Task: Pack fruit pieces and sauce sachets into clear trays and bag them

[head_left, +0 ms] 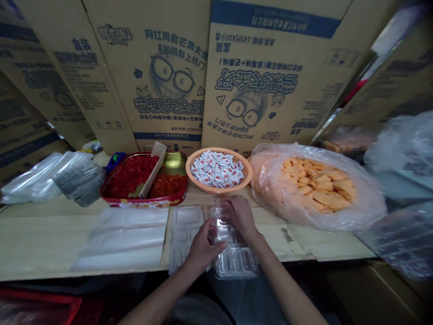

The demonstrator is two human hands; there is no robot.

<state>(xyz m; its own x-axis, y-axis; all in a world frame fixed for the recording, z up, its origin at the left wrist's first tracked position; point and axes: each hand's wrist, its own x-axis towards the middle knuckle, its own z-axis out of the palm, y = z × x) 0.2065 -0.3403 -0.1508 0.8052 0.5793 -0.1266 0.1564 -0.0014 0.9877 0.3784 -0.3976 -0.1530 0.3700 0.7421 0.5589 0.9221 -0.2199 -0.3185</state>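
Observation:
Two clear plastic compartment trays lie side by side at the table's front edge. The right-hand clear plastic tray (236,262) is between my two hands and overhangs the edge a little. My left hand (203,243) grips its left side, thumb stretched over the compartments and fingers curled. At the tray's far end, my right hand (241,215) has its bent fingers on the plastic; the fingertips are blurred. The left-hand clear plastic tray (182,234) lies flat, partly behind my left hand. No contents show in either tray.
An orange basket (248,174) holds small white-and-red packets. Right of it sits a plastic bag (368,203) of orange pieces. A red tin (144,203) with a cardboard divider holds red and orange bits. Plastic sheets (125,234) and stacked clear trays (79,178) lie left. Cardboard boxes (169,122) stand behind.

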